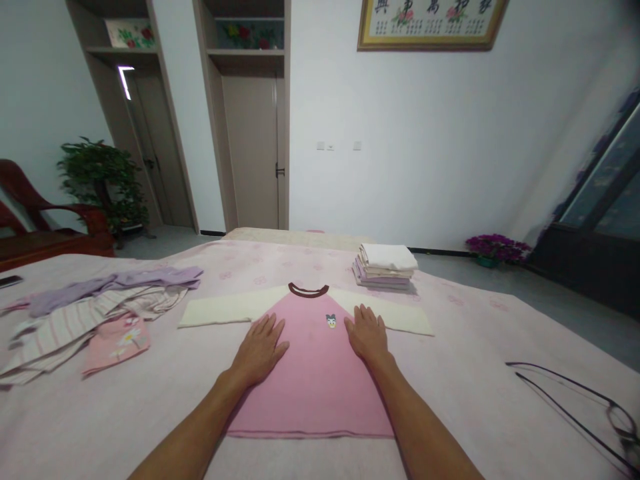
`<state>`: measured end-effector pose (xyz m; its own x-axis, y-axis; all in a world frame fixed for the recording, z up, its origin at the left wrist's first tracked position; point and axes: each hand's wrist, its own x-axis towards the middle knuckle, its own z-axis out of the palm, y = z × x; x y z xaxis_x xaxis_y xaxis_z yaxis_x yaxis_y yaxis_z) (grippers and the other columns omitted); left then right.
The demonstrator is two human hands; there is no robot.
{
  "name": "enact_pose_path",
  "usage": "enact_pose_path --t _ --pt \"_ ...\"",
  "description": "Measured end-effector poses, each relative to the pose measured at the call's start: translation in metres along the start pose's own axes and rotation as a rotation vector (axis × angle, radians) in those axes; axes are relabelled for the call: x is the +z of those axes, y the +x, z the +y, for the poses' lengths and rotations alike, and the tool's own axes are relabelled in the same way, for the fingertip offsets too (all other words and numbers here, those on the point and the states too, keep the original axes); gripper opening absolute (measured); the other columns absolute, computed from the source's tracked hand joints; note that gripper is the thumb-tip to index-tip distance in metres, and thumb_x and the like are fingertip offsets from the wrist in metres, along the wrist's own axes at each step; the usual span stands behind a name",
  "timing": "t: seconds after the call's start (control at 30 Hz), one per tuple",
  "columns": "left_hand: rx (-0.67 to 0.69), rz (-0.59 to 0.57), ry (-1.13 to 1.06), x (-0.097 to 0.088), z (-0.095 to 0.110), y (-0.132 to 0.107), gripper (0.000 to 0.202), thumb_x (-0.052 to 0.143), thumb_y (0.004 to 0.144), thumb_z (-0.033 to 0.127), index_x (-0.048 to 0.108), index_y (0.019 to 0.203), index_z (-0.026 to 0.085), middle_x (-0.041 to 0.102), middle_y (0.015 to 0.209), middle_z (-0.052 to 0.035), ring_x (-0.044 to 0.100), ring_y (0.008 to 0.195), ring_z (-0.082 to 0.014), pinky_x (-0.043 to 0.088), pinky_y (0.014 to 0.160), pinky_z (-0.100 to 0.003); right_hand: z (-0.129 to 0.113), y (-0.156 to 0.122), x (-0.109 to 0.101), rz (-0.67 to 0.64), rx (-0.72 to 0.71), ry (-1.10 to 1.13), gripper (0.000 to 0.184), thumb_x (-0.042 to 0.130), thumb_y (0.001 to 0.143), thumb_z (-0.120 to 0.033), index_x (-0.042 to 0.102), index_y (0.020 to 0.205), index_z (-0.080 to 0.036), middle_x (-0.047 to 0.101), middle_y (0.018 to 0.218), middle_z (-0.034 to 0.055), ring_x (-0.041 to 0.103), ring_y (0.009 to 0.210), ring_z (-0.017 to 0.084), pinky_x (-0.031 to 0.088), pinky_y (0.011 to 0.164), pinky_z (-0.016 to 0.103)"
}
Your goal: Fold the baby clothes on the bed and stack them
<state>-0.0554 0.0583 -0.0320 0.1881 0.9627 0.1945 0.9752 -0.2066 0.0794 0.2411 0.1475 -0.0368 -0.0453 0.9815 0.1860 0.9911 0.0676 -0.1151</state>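
Note:
A pink long-sleeved shirt (315,380) with cream sleeves and a dark brown collar lies spread flat in front of me, its hem toward me. A small cartoon face is on its chest. My left hand (260,350) rests flat on the shirt's left side below the armpit, fingers extended. On the opposite side, my right hand (367,333) lies flat near the right armpit, fingers stretched out. Neither hand grips the fabric. Beyond the right sleeve stands a stack of folded clothes (385,267), white on top.
A pale pink flowered sheet (450,400) covers the surface. Loose lilac, striped and peach clothes (115,313) lie in a heap at left, near a phone (11,281). Eyeglasses (610,407) rest at the right front. Doors, a plant (103,180) and a wooden chair (55,220) stand behind.

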Motion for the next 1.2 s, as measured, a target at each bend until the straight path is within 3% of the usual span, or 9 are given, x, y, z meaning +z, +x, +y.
enact_pose_path --t 0.33,0.5,0.63,0.77,0.93,1.1,1.2 --pt "0.010 0.021 0.022 0.001 0.001 -0.002 0.059 0.035 0.099 0.052 0.044 0.148 0.021 0.037 0.156 -0.0134 0.029 0.146 -0.0300 0.022 0.118 -0.049 -0.001 0.000 0.001 -0.012 0.001 -0.011 0.067 0.023 0.099 -0.050 0.035 0.151 -0.011 0.029 0.159 0.0139 0.019 0.148 0.029 0.009 0.117 0.048" --pt "0.087 -0.018 0.007 -0.001 0.003 -0.006 0.057 0.035 0.100 0.052 0.041 0.150 0.025 0.033 0.158 -0.0121 0.028 0.147 -0.0300 0.019 0.119 -0.051 -0.005 -0.002 -0.006 0.009 -0.016 -0.039 0.067 0.023 0.100 -0.048 0.030 0.153 -0.008 0.022 0.161 0.0153 0.014 0.149 0.030 0.005 0.118 0.051" --pt "0.254 -0.083 -0.063 -0.012 0.003 -0.017 0.058 0.031 0.100 0.055 0.032 0.153 0.031 0.025 0.162 -0.0078 0.021 0.149 -0.0261 0.017 0.120 -0.049 -0.012 -0.011 -0.024 0.029 -0.278 -0.056 0.061 0.029 0.100 -0.044 0.031 0.154 -0.014 0.016 0.163 0.0096 0.008 0.151 0.026 -0.005 0.120 0.048" --pt "0.421 -0.154 -0.117 -0.029 0.004 -0.036 0.060 0.031 0.100 0.057 0.026 0.155 0.034 0.015 0.164 -0.0054 0.015 0.151 -0.0263 0.014 0.121 -0.049 -0.024 -0.033 -0.039 -0.077 -0.598 0.027 0.059 0.036 0.100 -0.045 0.033 0.153 -0.021 0.019 0.163 0.0061 0.013 0.151 0.023 -0.003 0.121 0.043" --pt "0.566 -0.227 -0.209 -0.049 0.008 -0.060 0.059 0.035 0.100 0.055 0.024 0.155 0.036 0.009 0.164 -0.0023 0.012 0.151 -0.0272 0.011 0.122 -0.049 -0.037 -0.073 -0.052 -0.280 -0.794 0.170 0.059 0.035 0.101 -0.049 0.027 0.155 -0.026 0.020 0.162 0.0035 0.015 0.150 0.020 0.002 0.123 0.041" --pt "0.656 -0.348 -0.291 -0.066 0.012 -0.082 0.056 0.040 0.100 0.050 0.024 0.153 0.042 0.004 0.164 0.0022 0.010 0.151 -0.0272 0.007 0.122 -0.052 -0.033 -0.105 -0.066 -0.349 -0.978 0.254 0.060 0.034 0.101 -0.050 0.021 0.156 -0.028 0.018 0.162 0.0053 0.015 0.150 0.020 0.003 0.123 0.044" --pt "0.670 -0.398 -0.369 -0.074 0.013 -0.093 0.054 0.046 0.097 0.049 0.032 0.149 0.046 0.009 0.163 0.0057 0.013 0.151 -0.0278 0.008 0.122 -0.053 -0.027 -0.119 -0.075 -0.388 -1.072 0.280 0.061 0.033 0.102 -0.049 0.017 0.157 -0.027 0.018 0.162 0.0067 0.012 0.151 0.020 0.002 0.123 0.045"
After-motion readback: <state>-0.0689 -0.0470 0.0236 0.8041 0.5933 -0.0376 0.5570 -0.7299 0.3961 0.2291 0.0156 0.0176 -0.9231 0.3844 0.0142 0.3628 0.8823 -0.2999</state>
